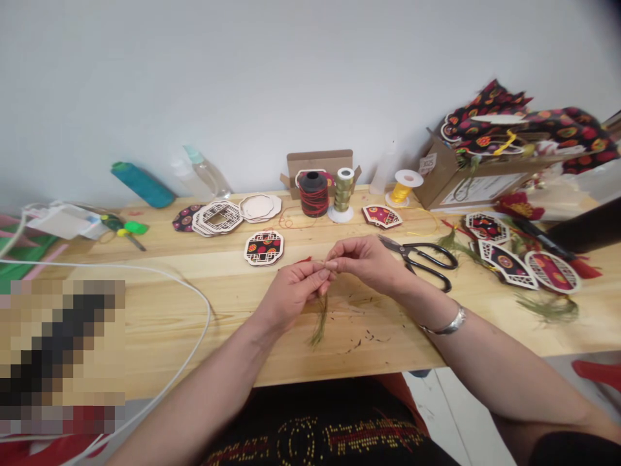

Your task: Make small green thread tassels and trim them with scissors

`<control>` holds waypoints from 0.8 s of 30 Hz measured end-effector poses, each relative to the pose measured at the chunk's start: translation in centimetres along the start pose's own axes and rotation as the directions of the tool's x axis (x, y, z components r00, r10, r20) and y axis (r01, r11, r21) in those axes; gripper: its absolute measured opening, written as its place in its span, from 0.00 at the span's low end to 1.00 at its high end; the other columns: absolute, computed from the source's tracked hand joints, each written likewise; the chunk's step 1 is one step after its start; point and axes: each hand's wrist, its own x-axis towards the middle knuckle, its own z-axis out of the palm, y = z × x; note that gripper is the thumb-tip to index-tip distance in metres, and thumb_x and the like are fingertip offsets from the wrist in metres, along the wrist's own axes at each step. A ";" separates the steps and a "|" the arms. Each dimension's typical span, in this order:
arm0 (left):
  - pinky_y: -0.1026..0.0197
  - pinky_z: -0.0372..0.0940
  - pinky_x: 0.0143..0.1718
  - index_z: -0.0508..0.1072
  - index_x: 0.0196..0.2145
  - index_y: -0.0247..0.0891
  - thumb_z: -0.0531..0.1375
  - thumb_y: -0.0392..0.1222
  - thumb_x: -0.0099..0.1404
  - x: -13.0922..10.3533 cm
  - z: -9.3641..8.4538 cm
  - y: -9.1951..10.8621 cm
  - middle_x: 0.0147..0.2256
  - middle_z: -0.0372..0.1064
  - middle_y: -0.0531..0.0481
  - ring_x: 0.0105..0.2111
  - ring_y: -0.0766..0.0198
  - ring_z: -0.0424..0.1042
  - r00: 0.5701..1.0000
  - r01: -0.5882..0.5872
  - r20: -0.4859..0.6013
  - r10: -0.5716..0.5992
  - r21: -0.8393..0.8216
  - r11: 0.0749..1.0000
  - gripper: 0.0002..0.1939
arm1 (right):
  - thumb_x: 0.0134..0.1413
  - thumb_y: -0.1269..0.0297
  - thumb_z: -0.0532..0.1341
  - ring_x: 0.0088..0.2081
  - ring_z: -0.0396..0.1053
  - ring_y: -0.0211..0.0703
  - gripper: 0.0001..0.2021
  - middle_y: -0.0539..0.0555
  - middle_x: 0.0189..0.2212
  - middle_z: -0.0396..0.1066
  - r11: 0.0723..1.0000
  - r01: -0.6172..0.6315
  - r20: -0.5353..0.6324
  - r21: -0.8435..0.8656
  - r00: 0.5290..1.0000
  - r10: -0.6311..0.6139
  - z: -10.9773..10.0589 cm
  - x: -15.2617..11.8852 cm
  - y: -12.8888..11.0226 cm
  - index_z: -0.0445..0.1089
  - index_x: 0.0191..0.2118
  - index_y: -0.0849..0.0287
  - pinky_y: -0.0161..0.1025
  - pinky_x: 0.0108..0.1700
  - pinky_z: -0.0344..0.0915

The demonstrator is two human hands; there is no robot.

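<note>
Both hands meet over the middle of the table, fingertips pinched together. My left hand is closed on the top of a green thread tassel, whose strands hang below the fingers. Touching it from the right, my right hand pinches at the same spot; what lies between its fingertips is too small to make out. A bit of red shows just behind the left fingers. Beyond the left hand lies a pendant with a pale cut-out frame and dark patterned cloth. Black-handled scissors rest beside the right wrist.
Along the wall stand a red-and-black thread spool, a gold-green spool and a yellow spool. Stacked wooden frames lie left. At right are a cardboard box of cloth and tasselled pendants. A white cable loops at left.
</note>
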 end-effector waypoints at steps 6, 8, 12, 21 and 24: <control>0.63 0.59 0.35 0.77 0.26 0.37 0.60 0.43 0.59 0.0 -0.1 0.0 0.20 0.67 0.53 0.27 0.67 0.65 0.986 -0.156 -0.036 0.164 0.170 0.973 0.09 | 0.46 0.65 0.64 0.24 0.64 0.32 0.07 0.48 0.20 0.69 0.992 0.041 -0.049 -0.117 0.998 -0.047 0.3 0.0 -0.2 0.70 0.25 0.63 0.32 0.30 0.61; 0.63 0.59 0.38 0.77 0.26 0.37 0.59 0.42 0.60 0.0 -0.1 -0.1 0.20 0.68 0.53 0.29 0.66 0.66 0.980 -0.184 -0.036 0.195 0.201 0.962 0.10 | 0.46 0.65 0.63 0.25 0.64 0.32 0.07 0.48 0.21 0.70 0.990 0.053 -0.054 -0.127 0.997 -0.060 0.4 -0.1 -0.3 0.70 0.25 0.64 0.32 0.30 0.62; 0.60 0.63 0.40 0.77 0.29 0.36 0.60 0.42 0.59 0.0 0.0 -0.4 0.22 0.70 0.51 0.31 0.65 0.70 0.990 -0.142 -0.014 0.144 0.082 0.986 0.09 | 0.47 0.63 0.62 0.23 0.65 0.33 0.08 0.48 0.19 0.69 0.994 0.046 -0.029 -0.099 0.998 -0.049 0.5 -0.3 -0.4 0.68 0.25 0.63 0.33 0.28 0.63; 0.68 0.52 0.18 0.76 0.35 0.34 0.61 0.41 0.58 -0.1 0.4 0.0 0.31 0.74 0.45 0.17 0.76 0.57 1.000 -0.029 0.011 0.029 -0.053 0.998 0.09 | 0.48 0.60 0.63 0.20 0.62 0.32 0.10 0.46 0.16 0.64 0.997 0.037 -0.007 -0.063 0.999 -0.037 0.7 -0.3 -0.2 0.67 0.25 0.62 0.33 0.25 0.59; 0.68 0.48 0.18 0.76 0.34 0.33 0.61 0.40 0.58 -0.1 0.4 -0.1 0.29 0.73 0.46 0.16 0.78 0.51 0.999 -0.037 0.006 0.038 -0.073 0.997 0.09 | 0.48 0.59 0.63 0.21 0.64 0.33 0.11 0.47 0.16 0.66 0.996 0.045 -0.005 -0.071 0.999 -0.046 0.7 -0.3 -0.1 0.68 0.25 0.62 0.34 0.27 0.61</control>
